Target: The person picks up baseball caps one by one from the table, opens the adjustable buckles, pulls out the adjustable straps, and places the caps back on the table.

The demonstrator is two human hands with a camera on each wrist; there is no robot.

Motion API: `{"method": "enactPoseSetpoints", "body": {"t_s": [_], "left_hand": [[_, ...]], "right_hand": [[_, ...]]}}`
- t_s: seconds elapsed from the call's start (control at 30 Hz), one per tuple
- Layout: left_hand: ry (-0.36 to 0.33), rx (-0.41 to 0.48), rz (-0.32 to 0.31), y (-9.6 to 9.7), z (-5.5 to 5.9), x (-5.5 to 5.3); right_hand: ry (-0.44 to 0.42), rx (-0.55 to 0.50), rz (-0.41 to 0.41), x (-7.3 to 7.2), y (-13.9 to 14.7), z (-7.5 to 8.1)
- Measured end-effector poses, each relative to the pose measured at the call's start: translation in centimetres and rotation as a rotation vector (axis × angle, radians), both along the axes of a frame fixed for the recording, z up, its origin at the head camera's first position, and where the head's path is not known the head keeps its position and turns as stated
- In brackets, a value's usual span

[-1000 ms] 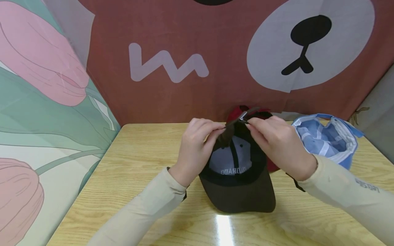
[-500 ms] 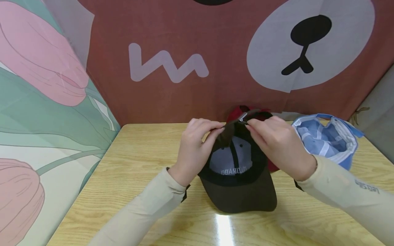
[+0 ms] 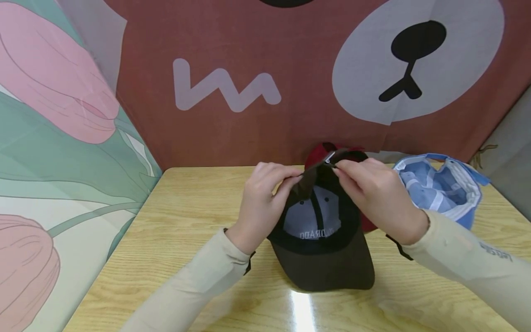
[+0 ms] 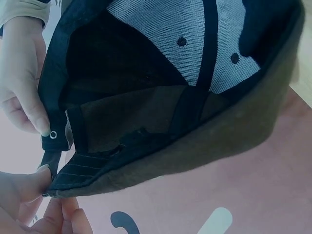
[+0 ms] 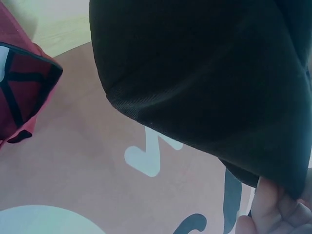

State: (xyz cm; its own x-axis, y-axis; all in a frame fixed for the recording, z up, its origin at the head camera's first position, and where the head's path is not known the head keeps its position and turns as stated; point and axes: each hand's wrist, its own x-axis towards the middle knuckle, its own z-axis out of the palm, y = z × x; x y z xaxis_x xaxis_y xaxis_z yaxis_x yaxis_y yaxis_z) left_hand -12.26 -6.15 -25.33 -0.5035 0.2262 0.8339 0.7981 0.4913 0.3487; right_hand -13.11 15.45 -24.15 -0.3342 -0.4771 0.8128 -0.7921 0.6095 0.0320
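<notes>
A dark brown baseball cap (image 3: 323, 267) is held with its inside towards me and its brim pointing down at the table. Reversed lettering shows on its grey inner lining (image 3: 312, 212). My left hand (image 3: 263, 203) pinches the cap's back edge on the left between thumb and fingers. Opposite it, my right hand (image 3: 379, 200) pinches the back strap near a small metal buckle (image 3: 329, 157). In the left wrist view, my right thumb lies by an eyelet (image 4: 53, 135) on the strap end. The cap partly hides the right fingertips in the right wrist view.
Behind the held cap stands a red cap (image 3: 317, 154), mostly hidden. A light blue cap (image 3: 439, 189) lies upturned on the wooden table (image 3: 186, 221) at the right. A brown printed cloth (image 3: 232, 133) hangs along the table's back edge.
The cap's brim has dropped slightly towards the table and shifted a little to the right. Both hands keep their pinch and have barely moved.
</notes>
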Motion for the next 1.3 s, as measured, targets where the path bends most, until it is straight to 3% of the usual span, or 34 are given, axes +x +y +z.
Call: {"method": "enactPoseSetpoints", "body": {"t_s": [1.3], "left_hand": [[0.017, 0.030, -0.014, -0.31, -0.33, 0.11]], "right_hand": [[0.000, 0.007, 0.006, -0.18, 0.44, -0.17]]}}
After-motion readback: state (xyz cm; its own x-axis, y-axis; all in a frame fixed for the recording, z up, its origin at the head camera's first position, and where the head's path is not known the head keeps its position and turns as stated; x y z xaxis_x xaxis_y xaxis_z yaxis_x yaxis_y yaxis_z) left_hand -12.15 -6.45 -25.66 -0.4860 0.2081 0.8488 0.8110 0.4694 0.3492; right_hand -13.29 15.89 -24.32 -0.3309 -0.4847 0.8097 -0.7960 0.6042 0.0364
